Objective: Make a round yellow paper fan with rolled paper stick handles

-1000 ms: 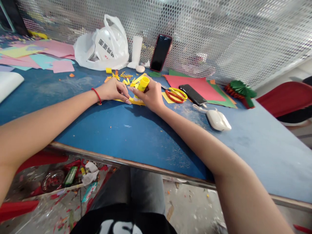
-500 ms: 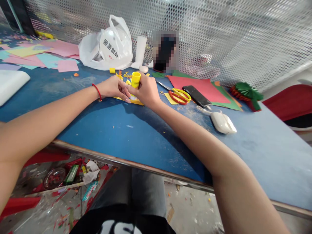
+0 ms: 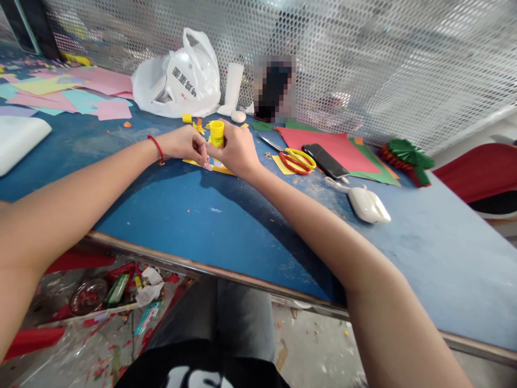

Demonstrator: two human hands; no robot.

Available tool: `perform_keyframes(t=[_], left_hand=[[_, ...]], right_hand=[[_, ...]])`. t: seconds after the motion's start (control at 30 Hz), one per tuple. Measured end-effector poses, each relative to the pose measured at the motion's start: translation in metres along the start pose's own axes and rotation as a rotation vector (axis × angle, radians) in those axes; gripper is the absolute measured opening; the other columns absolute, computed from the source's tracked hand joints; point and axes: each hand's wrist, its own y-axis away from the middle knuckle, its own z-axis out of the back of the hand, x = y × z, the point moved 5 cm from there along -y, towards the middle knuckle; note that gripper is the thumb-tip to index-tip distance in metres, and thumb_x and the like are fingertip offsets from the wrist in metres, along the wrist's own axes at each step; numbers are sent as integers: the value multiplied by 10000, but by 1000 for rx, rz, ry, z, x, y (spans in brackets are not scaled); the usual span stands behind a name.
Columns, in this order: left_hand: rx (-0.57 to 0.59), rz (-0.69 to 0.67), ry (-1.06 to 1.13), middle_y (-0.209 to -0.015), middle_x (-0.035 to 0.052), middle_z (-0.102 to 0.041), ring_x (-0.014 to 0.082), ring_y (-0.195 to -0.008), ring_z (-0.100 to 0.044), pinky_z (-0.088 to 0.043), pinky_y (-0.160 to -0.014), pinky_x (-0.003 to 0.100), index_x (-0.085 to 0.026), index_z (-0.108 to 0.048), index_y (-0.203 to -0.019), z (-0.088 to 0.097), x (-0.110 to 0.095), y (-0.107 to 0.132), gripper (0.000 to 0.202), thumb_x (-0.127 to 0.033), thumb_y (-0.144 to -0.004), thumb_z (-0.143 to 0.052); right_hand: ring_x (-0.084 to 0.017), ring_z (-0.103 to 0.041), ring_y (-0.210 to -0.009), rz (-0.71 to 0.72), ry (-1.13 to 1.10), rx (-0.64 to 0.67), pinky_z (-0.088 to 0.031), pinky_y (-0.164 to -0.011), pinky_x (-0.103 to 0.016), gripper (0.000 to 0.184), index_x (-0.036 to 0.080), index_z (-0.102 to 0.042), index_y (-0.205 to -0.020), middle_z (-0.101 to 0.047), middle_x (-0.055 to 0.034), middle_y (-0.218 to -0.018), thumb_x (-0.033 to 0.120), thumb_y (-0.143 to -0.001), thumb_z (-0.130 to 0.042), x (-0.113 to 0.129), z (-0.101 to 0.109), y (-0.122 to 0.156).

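Note:
My right hand (image 3: 241, 150) is wrapped around an upright yellow glue stick (image 3: 217, 133), whose lower end is at a folded yellow paper strip (image 3: 223, 170) on the blue table. Beside it, my left hand (image 3: 183, 144) has its fingers bent together at the strip, the fingertips on its near edge. Part of the paper is hidden under both hands. Behind them lie a yellow cap (image 3: 186, 117) and yellow paper scraps (image 3: 198, 127). Scissors (image 3: 298, 161) with red and yellow handles rest on a yellow paper piece to the right of my right hand.
A white plastic bag (image 3: 177, 86) stands at the back, by a perforated metal screen. To the right are a black phone (image 3: 325, 160), a white earbud case (image 3: 368, 205), red paper (image 3: 323, 143) and a green paper fan (image 3: 407, 153). Coloured sheets (image 3: 97, 81) spread at the left.
My right hand has slid the glue stick a little to the left along the yellow paper strip. My left hand has shifted slightly left, its fingers drawn closer together.

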Motion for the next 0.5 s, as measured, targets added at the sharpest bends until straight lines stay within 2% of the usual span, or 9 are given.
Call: perform_keyframes(t=[0.17, 0.3, 0.5], left_hand=[[-19, -1, -113, -572, -8, -654, 188, -620, -522, -473, -697, 383, -291, -755, -619, 3, -9, 2, 283, -517, -621, -926], [-1, -27, -89, -590, -16, -643, 206, -627, -496, -447, -682, 412, -354, -757, -643, 1, -12, 5, 229, -529, -625, -904], [-60, -69, -97, -651, -11, -639, 196, -706, -517, -430, -700, 378, -308, -769, -723, -6, -14, 4, 347, -583, -618, -953]], right_hand=[[-206, -576, -729, 21, 28, 44, -428, -747, -326, 251, 236, -522, -919, -548, -1, -709, 288, -882, -764, 8, 3, 4], [-189, -559, -711, 37, 14, 45, -402, -724, -316, 254, 242, -507, -910, -540, 9, -714, 299, -904, -754, 7, 6, 11], [-165, -536, -697, 13, -64, -61, -375, -708, -303, 242, 246, -503, -923, -534, 32, -718, 291, -903, -740, -4, 9, 23]])
